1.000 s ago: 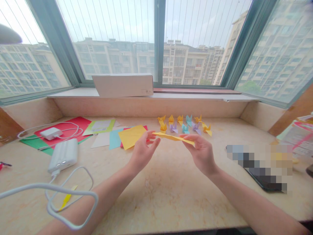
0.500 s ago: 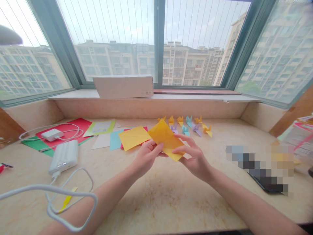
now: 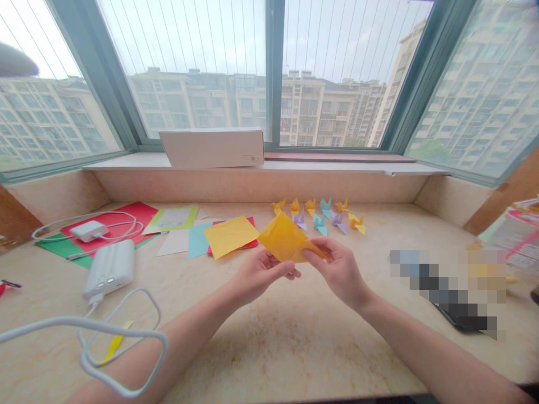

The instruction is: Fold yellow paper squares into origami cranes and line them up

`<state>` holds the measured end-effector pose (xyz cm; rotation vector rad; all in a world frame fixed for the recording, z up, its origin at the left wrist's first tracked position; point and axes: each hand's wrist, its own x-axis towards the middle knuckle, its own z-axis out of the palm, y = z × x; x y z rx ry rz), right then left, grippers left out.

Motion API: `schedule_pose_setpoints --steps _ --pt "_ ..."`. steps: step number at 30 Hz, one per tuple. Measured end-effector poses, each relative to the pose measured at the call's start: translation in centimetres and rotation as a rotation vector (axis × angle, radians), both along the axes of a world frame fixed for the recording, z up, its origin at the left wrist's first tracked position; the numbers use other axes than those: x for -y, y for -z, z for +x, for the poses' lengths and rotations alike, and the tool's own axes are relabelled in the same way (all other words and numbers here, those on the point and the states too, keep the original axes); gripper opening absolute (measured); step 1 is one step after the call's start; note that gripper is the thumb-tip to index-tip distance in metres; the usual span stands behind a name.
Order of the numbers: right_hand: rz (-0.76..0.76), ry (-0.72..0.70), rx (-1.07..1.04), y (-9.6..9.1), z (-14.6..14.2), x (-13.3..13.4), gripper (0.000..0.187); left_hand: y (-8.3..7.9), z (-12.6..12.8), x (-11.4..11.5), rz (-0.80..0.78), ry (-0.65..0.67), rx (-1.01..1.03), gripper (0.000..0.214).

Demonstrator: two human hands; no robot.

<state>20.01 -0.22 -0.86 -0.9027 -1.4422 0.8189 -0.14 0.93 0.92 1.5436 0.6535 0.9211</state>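
Note:
A folded sheet of yellow origami paper (image 3: 284, 237) is held up above the counter between both hands. My right hand (image 3: 337, 266) pinches its right corner, thumb in front and fingers behind. My left hand (image 3: 267, 272) is closed on the lower left edge, its thumb stretched along the bottom and some fingertips tucked behind the paper. Beyond the paper stand several small folded paper cranes (image 3: 320, 224) in yellow, blue and purple. Left of it lies a flat yellow sheet (image 3: 231, 237) on top of red and light blue paper.
On the left are a white power bank (image 3: 110, 268), a looped white cable (image 3: 126, 328), a charger (image 3: 89, 230) and red paper (image 3: 141, 216). A dark, partly blurred phone (image 3: 463, 320) lies right. A white box (image 3: 213, 148) stands on the sill.
The yellow paper's lower right part has been folded up and its right corner narrowed. My right fingers have shifted from its front face to pinching that corner.

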Motion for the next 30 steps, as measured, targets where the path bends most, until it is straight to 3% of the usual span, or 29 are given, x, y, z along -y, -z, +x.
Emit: schedule_pose_setpoints --steps 5,11,20,25,30 --pt "-0.108 -0.038 -0.119 0.0 0.0 -0.3 0.043 0.2 0.1 -0.2 -0.031 -0.061 -0.047 0.034" --pt "-0.211 -0.088 -0.164 -0.9 0.0 -0.2 0.035 -0.5 0.2 -0.1 -0.025 -0.039 -0.025 0.034" --pt "-0.05 -0.133 -0.131 -0.7 0.3 0.0 0.05 -0.3 -0.3 -0.9 -0.211 -0.087 0.19 0.028" --pt "0.008 -0.101 -0.057 -0.2 0.5 -0.2 0.036 -0.1 -0.5 -1.1 -0.236 -0.06 0.21 0.029" --pt "-0.038 -0.065 -0.081 0.0 0.6 -0.3 0.032 -0.2 -0.4 -1.0 -0.216 -0.066 0.198 0.026"
